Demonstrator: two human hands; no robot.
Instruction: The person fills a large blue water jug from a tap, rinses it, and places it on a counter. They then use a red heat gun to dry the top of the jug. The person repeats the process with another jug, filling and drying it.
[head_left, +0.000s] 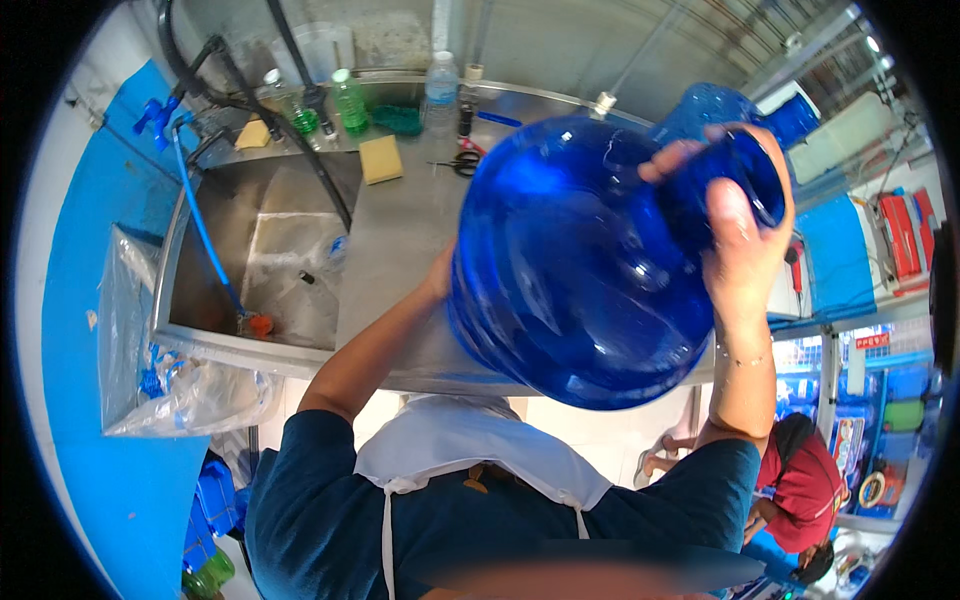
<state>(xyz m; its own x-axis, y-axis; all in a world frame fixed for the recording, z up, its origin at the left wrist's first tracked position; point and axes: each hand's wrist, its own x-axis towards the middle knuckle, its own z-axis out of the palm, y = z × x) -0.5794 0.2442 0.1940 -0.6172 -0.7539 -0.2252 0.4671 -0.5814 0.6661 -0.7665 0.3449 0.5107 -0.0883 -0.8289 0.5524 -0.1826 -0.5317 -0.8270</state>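
Observation:
A large blue translucent water jug (577, 262) is tilted over the front of the steel counter (405, 247), its open mouth towards the upper right. My right hand (739, 232) grips the jug's neck, with the thumb on the near side and fingers over the far side. Water drops show on that forearm. My left hand (444, 270) reaches to the jug's left side; only the part by the wrist shows, and the jug hides the fingers. Scissors (461, 163) lie on the counter just left of the jug.
A steel sink (292, 292) at left holds a blue hose (201, 217). Behind are sponges (381, 159), a green scouring pad (397, 120) and several bottles (442, 86). Another blue jug (705, 109) stands back right. A person in a red shirt (802, 487) is at lower right.

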